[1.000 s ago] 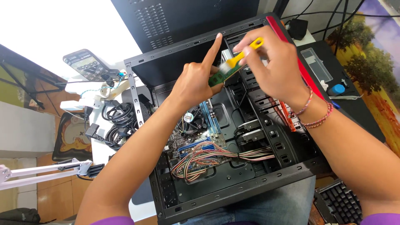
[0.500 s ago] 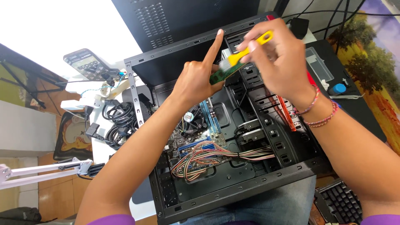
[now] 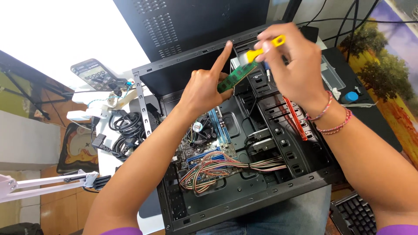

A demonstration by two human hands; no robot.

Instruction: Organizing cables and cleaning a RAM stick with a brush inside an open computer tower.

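Over an open black computer case, my left hand holds a green memory stick between thumb and fingers, index finger pointing up. My right hand grips a yellow-handled brush whose head meets the upper end of the stick. Below both hands lie the motherboard, a round cooler fan, blue slots and a bundle of coloured wires. Two bead bracelets sit on my right wrist.
A coil of black cable and a multimeter lie left of the case on a white surface. A black keyboard is at the lower right. A blue-capped item rests right of the case. A white lamp arm reaches in lower left.
My right hand with the brush has shifted slightly up and to the right along the stick's end. My left hand and the stick have barely moved.
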